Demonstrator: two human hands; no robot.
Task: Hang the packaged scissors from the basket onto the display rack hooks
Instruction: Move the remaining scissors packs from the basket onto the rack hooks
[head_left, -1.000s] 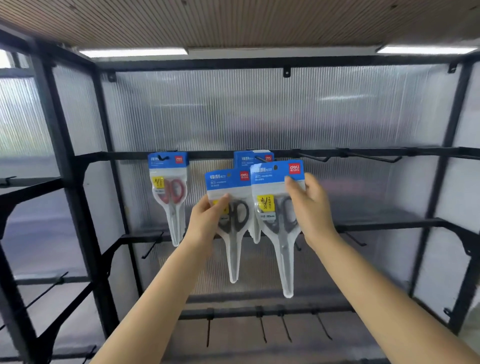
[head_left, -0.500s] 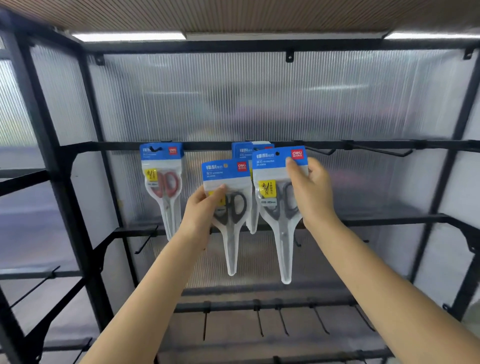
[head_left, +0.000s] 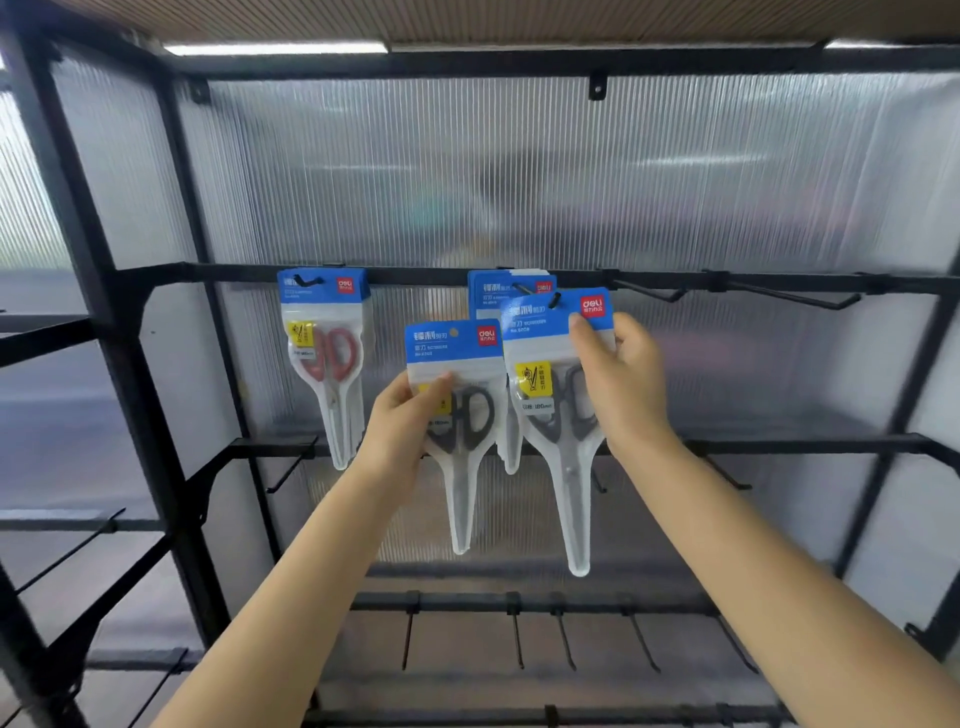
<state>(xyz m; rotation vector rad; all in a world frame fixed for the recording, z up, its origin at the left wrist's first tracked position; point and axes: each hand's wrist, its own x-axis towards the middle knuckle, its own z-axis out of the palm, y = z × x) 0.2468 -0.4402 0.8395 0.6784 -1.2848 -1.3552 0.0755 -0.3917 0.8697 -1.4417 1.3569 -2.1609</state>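
My right hand (head_left: 621, 382) pinches the larger scissors pack (head_left: 558, 415) near its top right corner, thumb flat on the blue card header and fingers curled behind the glossy clear pouch. The hole in that header sits right at the upturned tip of a thin black wire hook (head_left: 553, 300) on the top rail (head_left: 649, 280); I cannot tell whether the hook has passed through it. Grey-black looped handles and a square yellow sticker show through the plastic, and the pouch narrows to a long rounded point hanging straight down.

My left hand (head_left: 400, 421) grips the smaller scissors pack (head_left: 460, 415) at its left edge, thumb across the front over another yellow label, fingers behind. This pack is lower than the rail, free of any hook, just left of the larger one and touching or overlapping its edge. It has the same blue header with a red logo square, and black handles inside.

Behind the larger pack, another blue-headed pack (head_left: 511, 291) hangs on the same hook. Well to the left, a pack with red handles (head_left: 324, 353) hangs from its own hook.

The rack is matte black square tubing, backed by ribbed translucent plastic sheet (head_left: 519, 171) with fine vertical flutes. More bare wire hooks (head_left: 789, 297) jut from the rail to the right.
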